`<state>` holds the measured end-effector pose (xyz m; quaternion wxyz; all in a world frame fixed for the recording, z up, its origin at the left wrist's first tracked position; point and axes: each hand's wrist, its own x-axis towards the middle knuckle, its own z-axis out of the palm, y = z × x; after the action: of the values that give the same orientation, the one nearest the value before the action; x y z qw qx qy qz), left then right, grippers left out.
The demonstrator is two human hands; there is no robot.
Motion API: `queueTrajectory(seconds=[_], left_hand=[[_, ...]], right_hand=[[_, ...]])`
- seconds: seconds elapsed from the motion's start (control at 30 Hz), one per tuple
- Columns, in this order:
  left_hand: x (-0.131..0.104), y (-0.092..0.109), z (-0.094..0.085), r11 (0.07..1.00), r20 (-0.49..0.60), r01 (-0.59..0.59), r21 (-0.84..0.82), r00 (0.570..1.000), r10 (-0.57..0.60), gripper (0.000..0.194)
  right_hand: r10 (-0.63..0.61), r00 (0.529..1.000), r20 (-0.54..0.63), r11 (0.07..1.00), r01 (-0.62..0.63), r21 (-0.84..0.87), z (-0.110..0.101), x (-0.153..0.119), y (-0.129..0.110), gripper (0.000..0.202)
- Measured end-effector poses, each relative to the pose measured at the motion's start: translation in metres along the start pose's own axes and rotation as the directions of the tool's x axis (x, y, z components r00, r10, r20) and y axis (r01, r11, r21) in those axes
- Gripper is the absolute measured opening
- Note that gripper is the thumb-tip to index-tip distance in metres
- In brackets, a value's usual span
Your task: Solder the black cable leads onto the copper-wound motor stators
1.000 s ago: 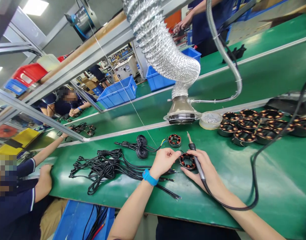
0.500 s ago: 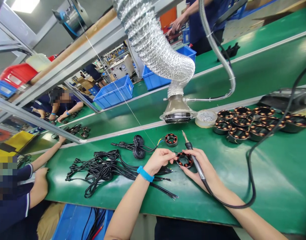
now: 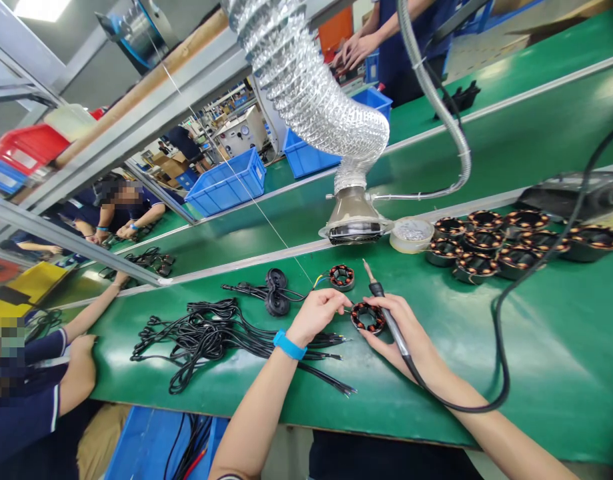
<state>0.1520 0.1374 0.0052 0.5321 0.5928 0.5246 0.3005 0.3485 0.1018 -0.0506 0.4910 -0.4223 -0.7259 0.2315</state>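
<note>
The right hand point(image 3: 406, 330) grips a soldering iron point(image 3: 386, 313) like a pen, fingertips steadying the wound stator point(image 3: 368, 317) on the green belt point(image 3: 436, 373). The left hand point(image 3: 319, 313) pinches a wire at its rim; the lead is best kept taut. Beyond the fingers lies a second stator point(image 3: 342, 277). Since the earlier frame, both hands have barely shifted.

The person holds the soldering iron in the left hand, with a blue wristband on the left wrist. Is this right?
Not quite. In the head view the black-handled soldering iron lies in the right hand, not the left. The left hand pinches at the round copper-wound stator. The blue wristband is on the left wrist, as stated.
</note>
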Motion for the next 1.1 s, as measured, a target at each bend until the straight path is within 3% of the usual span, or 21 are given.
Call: queueTrajectory(seconds=[0.1,0.17,0.23,0.3,0.37,0.43,0.6,0.67,0.87,1.1], left_hand=[[-0.016,0.002,-0.006,0.911,-0.093,-0.151,0.385,0.975,0.201,0.035],[-0.024,0.001,-0.008,0.731,-0.045,-0.198,0.653,0.953,0.299,0.028],[-0.028,-0.004,-0.008,0.484,0.027,-0.175,0.858,0.954,0.297,0.029],[-0.029,-0.010,-0.010,0.259,0.086,-0.149,0.954,0.967,0.240,0.029],[-0.029,-0.015,-0.014,0.143,0.132,-0.165,0.976,0.968,0.211,0.025],[-0.031,-0.016,-0.023,0.168,0.135,-0.180,0.969,0.958,0.252,0.023],[-0.042,-0.004,-0.049,0.602,-0.067,-0.255,0.756,0.886,0.459,0.021],[-0.040,0.002,-0.055,0.707,-0.130,-0.300,0.641,0.865,0.485,0.019],[-0.025,0.000,-0.051,0.782,-0.157,-0.355,0.512,0.857,0.491,0.017],[-0.022,-0.011,-0.045,0.798,-0.183,-0.405,0.445,0.832,0.524,0.017]], right_hand=[[0.000,1.000,-0.001,1.000,0.000,-0.005,0.000,0.000,-0.001,0.043],[-0.009,1.000,-0.006,1.000,0.009,-0.017,0.000,0.000,-0.001,0.043],[-0.019,1.000,-0.013,0.999,0.019,-0.037,0.001,-0.001,-0.002,0.043],[-0.022,0.999,-0.026,0.997,0.020,-0.068,0.001,-0.002,-0.002,0.042],[-0.011,0.999,-0.038,0.995,0.007,-0.099,0.000,-0.004,-0.002,0.044],[0.001,0.999,-0.048,0.993,-0.007,-0.122,-0.001,-0.005,-0.001,0.045],[0.001,1.000,-0.027,0.987,-0.005,-0.163,0.003,0.000,-0.001,0.045],[0.002,1.000,-0.001,0.986,-0.003,-0.169,0.010,0.006,-0.003,0.044],[-0.048,0.998,0.040,0.991,0.053,-0.122,0.029,0.021,-0.014,0.043],[-0.182,0.977,-0.107,0.983,0.178,-0.044,0.043,0.040,-0.031,0.038]])
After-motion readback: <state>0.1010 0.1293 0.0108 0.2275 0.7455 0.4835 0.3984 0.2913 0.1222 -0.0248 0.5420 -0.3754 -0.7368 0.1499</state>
